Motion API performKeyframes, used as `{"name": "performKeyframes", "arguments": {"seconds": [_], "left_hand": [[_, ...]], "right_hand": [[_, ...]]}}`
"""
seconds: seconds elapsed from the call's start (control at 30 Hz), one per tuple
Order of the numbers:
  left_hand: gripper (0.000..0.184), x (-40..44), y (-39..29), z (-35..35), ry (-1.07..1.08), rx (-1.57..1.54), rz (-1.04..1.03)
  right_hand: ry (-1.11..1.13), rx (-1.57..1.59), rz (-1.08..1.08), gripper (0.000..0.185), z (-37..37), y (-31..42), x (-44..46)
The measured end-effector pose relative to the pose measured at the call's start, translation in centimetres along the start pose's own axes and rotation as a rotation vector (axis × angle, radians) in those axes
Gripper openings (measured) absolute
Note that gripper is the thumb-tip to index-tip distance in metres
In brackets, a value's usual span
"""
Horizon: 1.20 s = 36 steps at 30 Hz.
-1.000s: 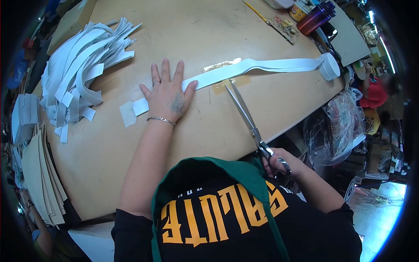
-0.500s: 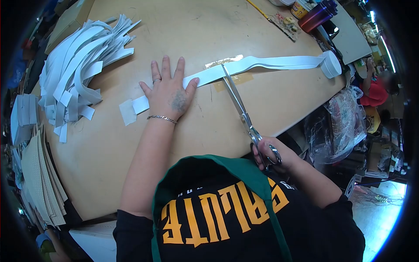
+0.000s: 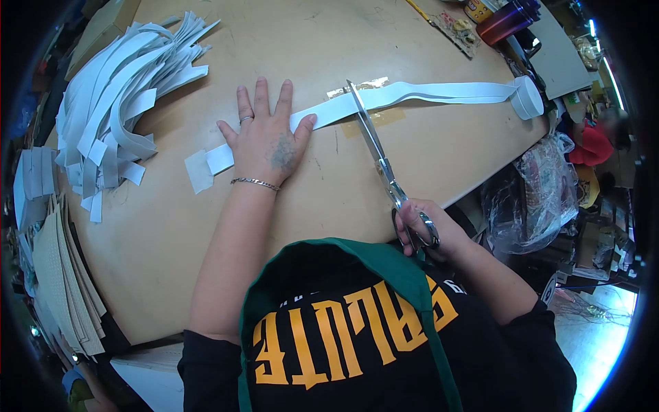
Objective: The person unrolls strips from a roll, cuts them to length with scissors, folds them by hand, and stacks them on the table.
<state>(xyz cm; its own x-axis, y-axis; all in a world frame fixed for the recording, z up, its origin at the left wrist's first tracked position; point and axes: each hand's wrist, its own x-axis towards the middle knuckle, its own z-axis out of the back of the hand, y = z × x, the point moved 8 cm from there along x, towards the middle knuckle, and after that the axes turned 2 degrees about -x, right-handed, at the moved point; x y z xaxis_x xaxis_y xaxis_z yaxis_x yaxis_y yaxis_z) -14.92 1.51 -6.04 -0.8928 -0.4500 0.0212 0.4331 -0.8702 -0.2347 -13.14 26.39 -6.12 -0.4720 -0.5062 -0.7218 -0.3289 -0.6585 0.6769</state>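
A long white elastic-like strip (image 3: 333, 111) runs across the table from a piece of clear tape (image 3: 199, 172) to a white roll (image 3: 526, 98) at the right edge. My left hand (image 3: 268, 134) lies flat on the strip, fingers spread, pressing it to the table. In my right hand (image 3: 427, 228) are large metal scissors (image 3: 379, 154), fingers through the handles. The blades cross the strip near a patch of brown tape (image 3: 384, 118), their tips just past its far edge. Whether the strip is cut there I cannot tell.
A big heap of cut white strips (image 3: 113, 103) lies at the left. Stacked beige sheets (image 3: 58, 268) stand by the left edge. A purple bottle (image 3: 506, 23) and a yellow-handled brush (image 3: 420, 12) are at the far right. A plastic-wrapped bundle (image 3: 528, 196) sits beyond the table edge.
The scissors have moved slightly up and across the strip, and their tips now reach past its far edge. My left hand stays on the strip. The view has shifted a little.
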Motion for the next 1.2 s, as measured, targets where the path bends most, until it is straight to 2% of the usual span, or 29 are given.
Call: {"name": "performKeyframes", "arguments": {"seconds": [0.4, 0.7, 0.8, 0.9, 1.0, 1.07, 1.13, 1.2], "left_hand": [[0.062, 0.0, -0.1, 0.1, -0.011, 0.016, -0.012], [0.062, 0.0, -0.2, 0.1, -0.026, 0.015, -0.031], [0.062, 0.0, -0.2, 0.1, -0.006, 0.009, -0.019], [0.063, 0.1, -0.2, 0.2, 0.024, 0.003, -0.003], [0.064, 0.1, -0.2, 0.1, 0.022, 0.014, -0.008], [0.064, 0.0, -0.2, 0.1, 0.025, 0.021, -0.011], [0.064, 0.0, -0.3, 0.1, 0.030, 0.027, -0.007], [0.065, 0.1, -0.3, 0.2, 0.031, 0.030, -0.005]], "right_hand": [[-0.083, -0.011, -0.106, 0.056, -0.1, -0.7, 0.6], [-0.063, -0.056, -0.150, 0.048, 0.0, -0.2, 0.6], [0.014, 0.067, -0.051, 0.051, 0.1, -0.7, 0.6], [0.154, 0.174, 0.149, 0.055, 0.5, 0.4, -0.7], [0.340, 0.264, 0.258, 0.056, 1.9, 1.6, -2.1], [0.288, 0.152, 0.421, 0.052, 5.1, 4.9, -3.2], [-0.025, 0.166, 0.504, 0.047, 8.9, 8.7, -3.6], [-0.263, -0.268, 0.452, 0.041, 13.3, 12.1, -2.3]]}}
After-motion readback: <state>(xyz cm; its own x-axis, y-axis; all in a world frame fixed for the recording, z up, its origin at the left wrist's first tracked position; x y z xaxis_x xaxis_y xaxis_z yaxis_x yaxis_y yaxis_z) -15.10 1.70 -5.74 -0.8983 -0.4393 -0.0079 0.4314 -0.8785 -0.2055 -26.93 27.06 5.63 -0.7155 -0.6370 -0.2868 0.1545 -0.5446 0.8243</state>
